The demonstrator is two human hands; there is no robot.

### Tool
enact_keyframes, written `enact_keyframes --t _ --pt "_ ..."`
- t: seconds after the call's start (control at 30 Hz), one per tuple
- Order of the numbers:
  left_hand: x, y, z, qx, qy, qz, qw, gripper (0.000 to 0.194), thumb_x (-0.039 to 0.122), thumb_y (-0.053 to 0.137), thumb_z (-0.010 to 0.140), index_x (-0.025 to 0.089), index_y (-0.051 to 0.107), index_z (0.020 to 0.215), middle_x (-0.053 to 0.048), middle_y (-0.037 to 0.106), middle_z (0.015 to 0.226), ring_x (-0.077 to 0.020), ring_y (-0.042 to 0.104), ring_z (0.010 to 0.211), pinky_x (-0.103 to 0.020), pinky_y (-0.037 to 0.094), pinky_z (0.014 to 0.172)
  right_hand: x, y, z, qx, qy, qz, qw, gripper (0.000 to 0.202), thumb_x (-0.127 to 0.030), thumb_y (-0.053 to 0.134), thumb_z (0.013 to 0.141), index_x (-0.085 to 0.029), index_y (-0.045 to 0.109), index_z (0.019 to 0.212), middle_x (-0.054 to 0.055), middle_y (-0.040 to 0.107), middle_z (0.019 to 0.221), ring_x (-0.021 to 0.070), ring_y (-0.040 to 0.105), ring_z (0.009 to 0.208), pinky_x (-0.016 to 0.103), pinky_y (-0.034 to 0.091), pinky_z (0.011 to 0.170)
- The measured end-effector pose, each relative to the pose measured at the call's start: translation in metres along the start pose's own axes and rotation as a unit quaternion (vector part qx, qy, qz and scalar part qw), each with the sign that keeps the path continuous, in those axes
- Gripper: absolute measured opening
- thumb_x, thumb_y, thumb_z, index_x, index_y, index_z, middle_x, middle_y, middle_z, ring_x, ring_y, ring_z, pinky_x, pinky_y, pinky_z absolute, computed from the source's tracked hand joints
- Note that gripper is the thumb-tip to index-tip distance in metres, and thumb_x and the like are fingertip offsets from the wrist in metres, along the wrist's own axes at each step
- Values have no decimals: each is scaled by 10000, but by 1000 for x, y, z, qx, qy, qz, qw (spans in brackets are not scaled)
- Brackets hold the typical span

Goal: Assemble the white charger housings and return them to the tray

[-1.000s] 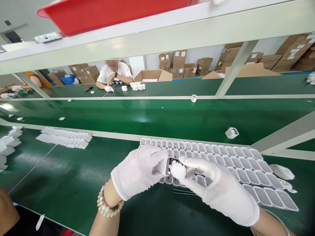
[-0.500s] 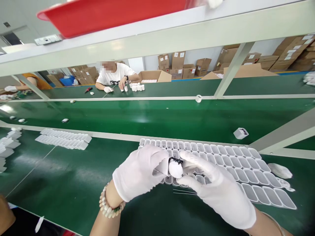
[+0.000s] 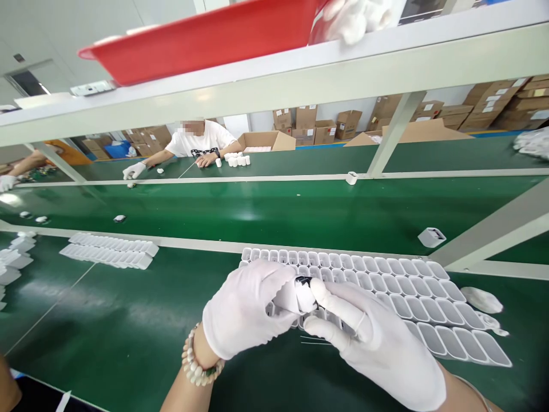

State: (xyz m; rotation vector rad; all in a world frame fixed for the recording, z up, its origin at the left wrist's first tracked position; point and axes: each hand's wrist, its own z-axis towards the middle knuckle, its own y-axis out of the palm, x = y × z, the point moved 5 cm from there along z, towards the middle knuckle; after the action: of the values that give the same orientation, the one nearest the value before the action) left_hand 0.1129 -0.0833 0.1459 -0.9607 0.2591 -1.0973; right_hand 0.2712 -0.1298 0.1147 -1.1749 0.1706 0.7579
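My left hand [image 3: 253, 306], in a white glove, is closed around a small white plastic housing [image 3: 286, 298] held over the rows of cups. At the housing's open end sits a black part with a rounded white piece [image 3: 305, 297], apparently partly inside. My right hand [image 3: 364, 326], also gloved, has its index fingertip against this part from the right; its thumb is lower down and a little apart. Beneath both hands, rows of white open-topped cups [image 3: 422, 306] stand on the green bench. Thin rods [image 3: 315, 340] lie just in front of them.
Another block of white housings [image 3: 109, 250] stands to the left. A green belt [image 3: 240, 214] runs behind the bench, carrying a white housing [image 3: 432, 237] and small parts. Overhead, a shelf [image 3: 257, 86] holds a red tray [image 3: 206, 43]. Across the belt sits a co-worker [image 3: 201, 140].
The black-and-white part sits closer to the housing, and my right index finger has come forward onto it. Items on the belt have shifted right. The co-worker's gloved hand has reached out toward the belt.
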Motion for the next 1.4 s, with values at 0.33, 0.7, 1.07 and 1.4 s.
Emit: enact_keyframes --t 0.33,0.7,1.07,1.4 --pt "4 11 -4 39 41 12 998 366 264 702 804 176 548 1124 -63 708 910 -197 699 782 -307 591 668 -6 4 6 -30 -28 11 999 113 -321 449 993 -249 462 907 -17 626 768 159 627 635 294 560 560" --pt "-15 27 0 -107 -27 -276 955 421 198 801 682 201 661 1079 -13 722 896 -160 692 780 -254 573 755 12 -11 1 55 25 61 996 180 -317 521 976 -278 694 943 13 739 937 174 705 807 280 581 686" --pt "-28 49 -11 -216 -137 -462 849 336 271 802 667 147 735 971 -85 745 961 -207 707 837 -304 578 801 6 -12 21 -68 25 36 997 400 -341 543 977 -225 468 602 -59 472 541 114 466 515 244 404 502" --pt "-26 59 -10 -242 -186 -537 787 410 328 875 566 139 728 899 -60 728 863 -172 673 728 -290 574 713 4 -7 16 -46 -51 -15 998 446 -366 403 1037 -212 475 625 -44 441 555 118 398 523 249 343 514"
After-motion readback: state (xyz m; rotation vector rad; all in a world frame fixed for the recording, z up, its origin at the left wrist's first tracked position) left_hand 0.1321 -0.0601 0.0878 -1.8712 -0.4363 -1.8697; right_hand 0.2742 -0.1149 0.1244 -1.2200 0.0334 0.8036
